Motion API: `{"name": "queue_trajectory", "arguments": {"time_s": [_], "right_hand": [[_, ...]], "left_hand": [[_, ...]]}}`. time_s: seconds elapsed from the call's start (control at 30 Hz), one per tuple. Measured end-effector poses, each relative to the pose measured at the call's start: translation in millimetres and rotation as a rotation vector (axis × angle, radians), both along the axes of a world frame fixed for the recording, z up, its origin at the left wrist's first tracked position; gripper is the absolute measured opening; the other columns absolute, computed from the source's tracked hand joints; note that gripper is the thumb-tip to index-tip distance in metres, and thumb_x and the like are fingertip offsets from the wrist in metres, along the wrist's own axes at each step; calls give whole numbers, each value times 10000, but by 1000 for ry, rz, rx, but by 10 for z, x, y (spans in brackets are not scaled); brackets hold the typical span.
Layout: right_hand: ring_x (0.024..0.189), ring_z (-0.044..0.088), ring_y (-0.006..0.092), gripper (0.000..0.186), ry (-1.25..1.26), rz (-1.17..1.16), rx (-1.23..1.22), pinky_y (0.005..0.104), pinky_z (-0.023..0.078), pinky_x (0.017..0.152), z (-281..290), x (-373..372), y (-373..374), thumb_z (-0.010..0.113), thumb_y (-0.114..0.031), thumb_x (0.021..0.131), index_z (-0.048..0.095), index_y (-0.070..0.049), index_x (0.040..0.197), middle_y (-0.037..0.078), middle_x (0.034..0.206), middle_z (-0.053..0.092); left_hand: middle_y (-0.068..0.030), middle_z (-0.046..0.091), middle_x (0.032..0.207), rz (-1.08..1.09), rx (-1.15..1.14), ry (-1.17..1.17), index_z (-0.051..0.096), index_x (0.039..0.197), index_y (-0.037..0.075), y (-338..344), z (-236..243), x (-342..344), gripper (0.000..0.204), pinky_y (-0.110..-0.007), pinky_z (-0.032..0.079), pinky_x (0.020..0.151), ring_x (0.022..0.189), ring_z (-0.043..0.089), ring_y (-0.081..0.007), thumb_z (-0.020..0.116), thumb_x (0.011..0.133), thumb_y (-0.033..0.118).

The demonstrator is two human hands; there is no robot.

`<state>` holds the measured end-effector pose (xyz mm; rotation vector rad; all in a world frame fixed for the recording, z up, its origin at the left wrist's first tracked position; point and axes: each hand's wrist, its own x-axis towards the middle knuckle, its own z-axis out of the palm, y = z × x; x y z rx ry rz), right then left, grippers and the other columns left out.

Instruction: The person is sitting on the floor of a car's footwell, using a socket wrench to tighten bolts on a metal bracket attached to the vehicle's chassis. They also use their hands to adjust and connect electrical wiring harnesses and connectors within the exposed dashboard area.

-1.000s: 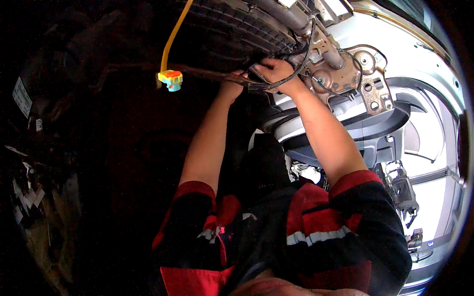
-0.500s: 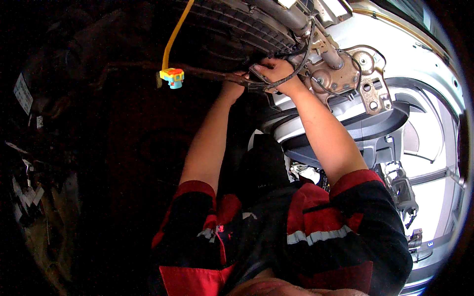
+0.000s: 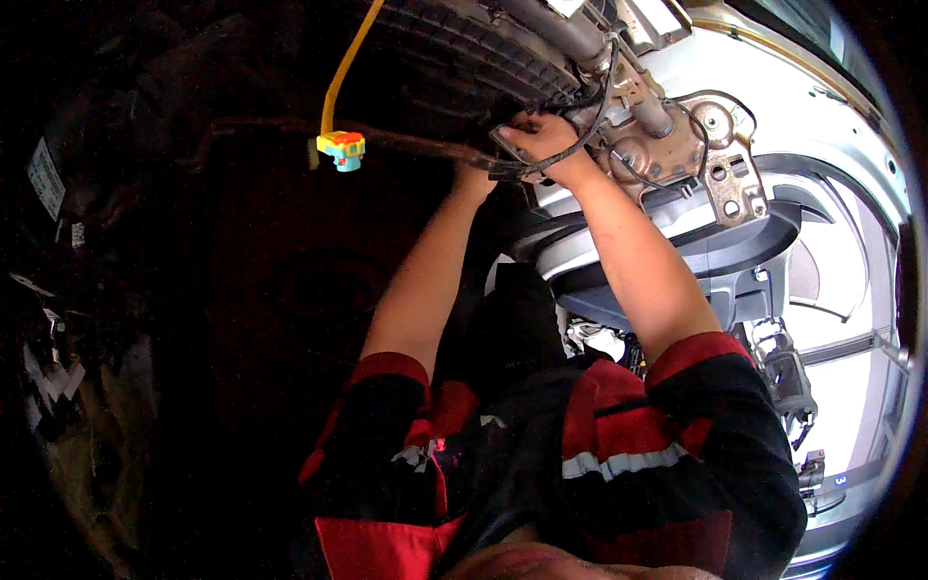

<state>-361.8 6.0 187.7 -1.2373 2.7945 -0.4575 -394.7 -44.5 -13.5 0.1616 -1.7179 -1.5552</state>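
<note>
My right hand (image 3: 547, 145) is closed, its fingers curled inward beside a dark, flat-edged piece (image 3: 507, 145). What lies inside the fingers is hidden. A black cable (image 3: 609, 97) loops down past the right wrist to a dark wrapped end (image 3: 507, 171). My left hand (image 3: 474, 179) reaches up behind that end and a long, dark reddish wrapped bundle (image 3: 406, 142). Its fingers are out of sight in the shadow. Both hands are close together under the vehicle's dashboard area.
Left of my hands a yellow cable (image 3: 346, 72) hangs with a yellow, orange and light-blue connector (image 3: 343, 150). A grey metal tube (image 3: 565, 34) and a brown metal bracket (image 3: 677, 140) stand at the upper right. Beyond is a door panel (image 3: 677, 261).
My left hand and forearm have shifted right, and the hand has gone further behind the wrapped bundle. The right hand has barely moved. The yellow cable's connector sits slightly further right.
</note>
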Motion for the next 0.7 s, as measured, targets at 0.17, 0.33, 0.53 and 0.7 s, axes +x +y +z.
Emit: {"name": "queue_trajectory", "arguments": {"time_s": [0.17, 0.33, 0.53, 0.7], "right_hand": [[781, 623, 239, 484, -7, -28, 86, 328, 478, 737, 22, -31, -18, 666, -387, 819, 634, 68, 983, 219, 833, 644], [871, 619, 199, 561, -439, -116, -49, 286, 481, 789, -5, -227, -32, 663, -369, 842, 576, 118, 1105, 157, 1062, 635], [885, 603, 136, 442, -635, -317, -47, 262, 495, 724, 81, -95, -183, 718, -270, 816, 597, 64, 1078, 101, 1040, 635], [801, 621, 133, 282, -674, -246, -195, 257, 503, 664, 17, -245, -49, 684, -205, 840, 624, 19, 1000, 72, 926, 662]], "left_hand": [[-201, 552, 1215, 23, -202, -125, 547, 1203, 55, -149, 172, 189, 426, -516, 355, 972, 1136, 495, -404, 524, 867, 316], [-207, 523, 1259, -79, -100, -153, 524, 1240, 66, -53, 94, 102, 434, -525, 326, 998, 1190, 457, -404, 477, 894, 324], [-211, 526, 1250, 6, -3, 9, 527, 1235, 73, 3, -76, -79, 411, -520, 329, 991, 1160, 469, -414, 451, 914, 320], [-222, 546, 1211, 50, -40, -37, 545, 1207, 52, -12, 38, -67, 411, -516, 335, 982, 1124, 489, -422, 470, 904, 319]]}}
